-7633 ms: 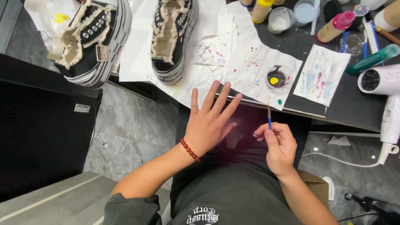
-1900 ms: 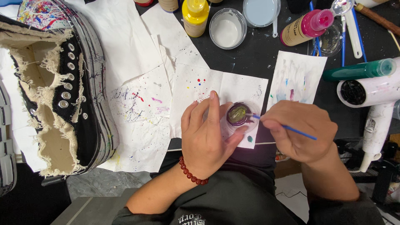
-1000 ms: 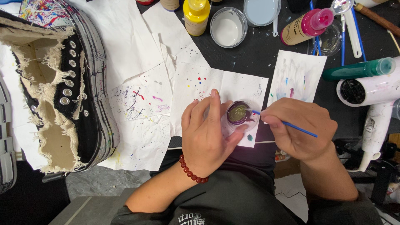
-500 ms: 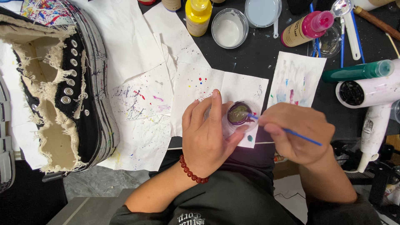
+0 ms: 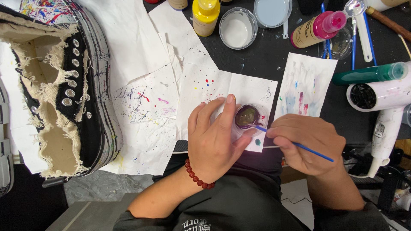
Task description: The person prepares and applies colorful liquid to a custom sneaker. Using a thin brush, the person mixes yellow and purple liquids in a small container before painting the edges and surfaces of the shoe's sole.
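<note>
Head view: left hand (image 5: 216, 137) steadies a small clear paint cup (image 5: 248, 117) on the spattered paper (image 5: 201, 92) at the table's edge; right hand (image 5: 306, 143) pinches a thin blue brush (image 5: 295, 145), tip dipped. Cup could tip (it looks light) if the brush drags sideways.

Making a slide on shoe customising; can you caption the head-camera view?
Left hand steadies a small paint cup while the right hand dips a blue brush, beside a paint-splattered black sneaker.
</note>
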